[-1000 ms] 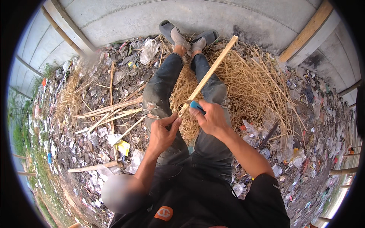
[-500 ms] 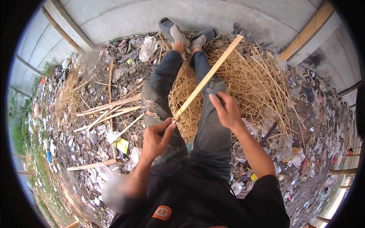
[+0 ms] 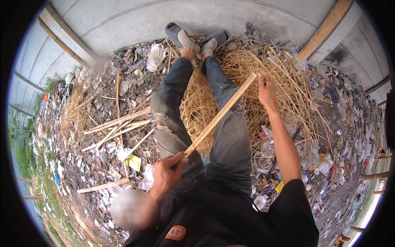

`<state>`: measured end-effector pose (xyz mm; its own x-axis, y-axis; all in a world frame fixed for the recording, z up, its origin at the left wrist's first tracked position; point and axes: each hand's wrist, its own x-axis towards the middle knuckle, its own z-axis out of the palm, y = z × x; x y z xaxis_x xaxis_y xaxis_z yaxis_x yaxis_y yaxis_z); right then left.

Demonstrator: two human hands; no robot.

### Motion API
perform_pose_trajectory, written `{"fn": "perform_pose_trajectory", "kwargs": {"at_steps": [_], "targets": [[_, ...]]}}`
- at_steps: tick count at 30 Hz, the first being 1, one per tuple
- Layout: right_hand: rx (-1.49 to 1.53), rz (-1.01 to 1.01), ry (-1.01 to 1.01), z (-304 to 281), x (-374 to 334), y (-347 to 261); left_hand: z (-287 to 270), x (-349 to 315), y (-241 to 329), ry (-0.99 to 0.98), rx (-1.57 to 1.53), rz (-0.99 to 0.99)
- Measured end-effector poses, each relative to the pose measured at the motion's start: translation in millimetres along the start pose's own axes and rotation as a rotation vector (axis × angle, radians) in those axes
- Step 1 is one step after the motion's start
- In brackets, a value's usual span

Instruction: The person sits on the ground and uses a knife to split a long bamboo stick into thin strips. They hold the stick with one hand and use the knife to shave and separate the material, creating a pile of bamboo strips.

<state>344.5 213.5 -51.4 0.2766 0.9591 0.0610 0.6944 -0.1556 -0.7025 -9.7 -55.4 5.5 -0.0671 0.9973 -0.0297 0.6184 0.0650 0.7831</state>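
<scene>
A long, pale split-bamboo strip (image 3: 220,116) slants across my lap, its near end low at the left and its far end up to the right. My left hand (image 3: 168,171) is closed on the near end, thumb and fingers pinching it. Beside the far tip is my right hand (image 3: 266,92), its fingers drawn together. Whether those fingertips touch the tip or hold something small cannot be made out. Below the strip are my outstretched legs in worn, torn jeans (image 3: 166,123).
Dry straw and thin slivers (image 3: 284,90) are heaped beside and between my legs. Several split strips (image 3: 119,123) and a short stick (image 3: 103,185) lie at the left among plastic litter. A grey panel wall (image 3: 205,16) with a bamboo post (image 3: 325,31) stands beyond my feet.
My right hand has moved away and to the right, from beside the strip's middle to its far tip. The strip and my left hand have shifted nearer to my body.
</scene>
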Motion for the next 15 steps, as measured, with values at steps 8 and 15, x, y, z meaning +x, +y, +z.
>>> {"fn": "perform_pose_trajectory", "kwargs": {"at_steps": [8,15], "targets": [[0.365,0.021,0.093,-27,-8,12,-5,13,-10,0.074,0.009,-0.022],[0.504,-0.235,-0.072,-7,-53,-47,-13,22,2,0.088,0.065,0.011]]}}
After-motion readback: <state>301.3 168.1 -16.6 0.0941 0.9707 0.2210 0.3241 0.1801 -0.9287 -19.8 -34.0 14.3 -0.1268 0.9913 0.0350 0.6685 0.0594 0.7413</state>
